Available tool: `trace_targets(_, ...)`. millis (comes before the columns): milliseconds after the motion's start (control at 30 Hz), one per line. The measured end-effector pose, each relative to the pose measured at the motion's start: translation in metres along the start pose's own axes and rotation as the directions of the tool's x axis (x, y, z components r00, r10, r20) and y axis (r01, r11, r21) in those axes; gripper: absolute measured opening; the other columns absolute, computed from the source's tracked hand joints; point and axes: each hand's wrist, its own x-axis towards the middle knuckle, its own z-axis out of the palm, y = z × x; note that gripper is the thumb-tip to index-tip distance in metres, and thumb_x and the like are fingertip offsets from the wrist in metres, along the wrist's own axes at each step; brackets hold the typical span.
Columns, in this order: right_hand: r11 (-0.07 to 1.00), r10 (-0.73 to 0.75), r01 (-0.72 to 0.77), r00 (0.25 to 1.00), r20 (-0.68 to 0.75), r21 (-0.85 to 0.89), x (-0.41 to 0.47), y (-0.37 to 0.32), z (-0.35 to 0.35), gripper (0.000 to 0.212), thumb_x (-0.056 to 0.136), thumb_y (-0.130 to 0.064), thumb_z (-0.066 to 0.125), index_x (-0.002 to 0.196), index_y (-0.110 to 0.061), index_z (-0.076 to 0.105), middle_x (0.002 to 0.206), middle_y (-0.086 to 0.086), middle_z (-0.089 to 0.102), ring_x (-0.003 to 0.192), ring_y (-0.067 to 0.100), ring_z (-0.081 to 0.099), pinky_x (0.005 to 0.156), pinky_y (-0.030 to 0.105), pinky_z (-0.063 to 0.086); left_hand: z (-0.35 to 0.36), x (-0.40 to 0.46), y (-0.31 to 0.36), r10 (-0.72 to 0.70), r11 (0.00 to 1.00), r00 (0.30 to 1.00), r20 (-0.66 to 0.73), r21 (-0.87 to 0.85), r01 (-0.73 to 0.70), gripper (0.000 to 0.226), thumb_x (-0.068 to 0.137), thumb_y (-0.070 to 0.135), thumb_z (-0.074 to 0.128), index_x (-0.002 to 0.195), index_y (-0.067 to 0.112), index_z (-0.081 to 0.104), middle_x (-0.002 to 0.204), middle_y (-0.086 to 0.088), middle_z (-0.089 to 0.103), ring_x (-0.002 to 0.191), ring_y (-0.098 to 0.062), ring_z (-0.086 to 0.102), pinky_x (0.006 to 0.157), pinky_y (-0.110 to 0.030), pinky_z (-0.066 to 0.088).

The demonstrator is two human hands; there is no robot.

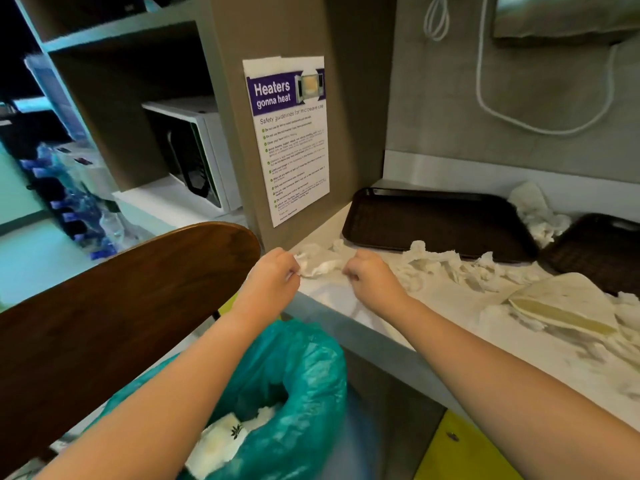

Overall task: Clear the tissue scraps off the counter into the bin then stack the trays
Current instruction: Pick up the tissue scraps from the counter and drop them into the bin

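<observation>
— Right, what are the hands doing?

— The left hand (275, 275) pinches a crumpled white tissue scrap (320, 266) at the near left corner of the pale marbled counter (349, 299). The right hand (372, 277) is curled into a loose fist just beside that scrap; whether it holds anything, I cannot tell.

— And the rest of the scraps?

— A ragged line of torn white tissue (450, 268) runs along the counter in front of the dark brown rectangular plastic tray (436, 223), which lies flat against the back corner. More tissue (535, 211) is bunched between that tray and a second dark brown tray (599, 251) to the right, which partly overlaps the first tray's corner region.

— Anything else on the counter?

— A folded cream paper piece (568, 303) lies on more scraps near the right edge.

— The bin?

— Below the counter's edge, under the left forearm: a bin lined with a teal plastic bag (304, 372), with white tissue already inside. A dark wooden chair back (114, 317) stands left of it, and a purple microwave safety poster (294, 136) hangs on the panel above.
</observation>
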Motion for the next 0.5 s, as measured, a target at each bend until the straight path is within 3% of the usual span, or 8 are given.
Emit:
trace_targets(133, 0.999, 0.004, -0.004, 1.000, -0.013, 0.042, -0.029, -0.033, -0.002, 0.027, 0.092, -0.003, 0.051, 0.115, -0.006, 0.065, 0.117, 0.011, 0.057, 0.109, 0.027, 0.055, 0.096, 0.029, 0.045, -0.021, -0.035, -0.008, -0.010, 0.999, 1.000, 0.012, -0.036, 0.010, 0.010, 0.086, 0.007, 0.056, 0.092, 0.012, 0.061, 0.090, 0.003, 0.052, 0.087, -0.014, 0.051, 0.078, -0.022, 0.042)
trace_targets(300, 0.988, -0.060, 0.064, 0.998, -0.036, 0.138, -0.068, -0.074, 0.007, 0.023, 0.090, -0.002, 0.051, 0.107, -0.004, 0.068, 0.110, 0.013, 0.059, 0.104, 0.025, 0.055, 0.091, 0.030, 0.045, -0.045, -0.078, -0.023, 0.109, 0.993, 0.993, 0.052, 0.042, -0.112, 0.019, 0.082, 0.002, 0.053, 0.090, 0.015, 0.064, 0.085, 0.008, 0.047, 0.084, -0.011, 0.047, 0.077, -0.024, 0.042)
trace_targets(400, 0.977, -0.083, 0.086, 0.996, -0.022, 0.197, -0.087, -0.097, 0.017, 0.019, 0.088, 0.000, 0.053, 0.099, -0.002, 0.069, 0.106, 0.016, 0.059, 0.101, 0.027, 0.056, 0.087, 0.028, 0.044, -0.057, -0.103, -0.039, 0.107, 0.990, 0.983, 0.147, 0.077, -0.119, 0.018, 0.078, 0.003, 0.054, 0.079, 0.012, 0.069, 0.080, 0.005, 0.047, 0.083, -0.021, 0.054, 0.076, -0.036, 0.048)
trace_targets(500, 0.967, -0.118, 0.108, 0.993, 0.029, 0.229, -0.100, -0.116, 0.028, 0.017, 0.085, 0.002, 0.055, 0.095, 0.002, 0.069, 0.103, 0.020, 0.061, 0.097, 0.031, 0.058, 0.086, 0.033, 0.045, -0.066, -0.125, -0.054, 0.029, 0.987, 0.944, 0.328, 0.138, -0.079, 0.021, 0.075, 0.011, 0.052, 0.077, 0.014, 0.072, 0.081, 0.004, 0.051, 0.088, -0.024, 0.059, 0.078, -0.040, 0.051)
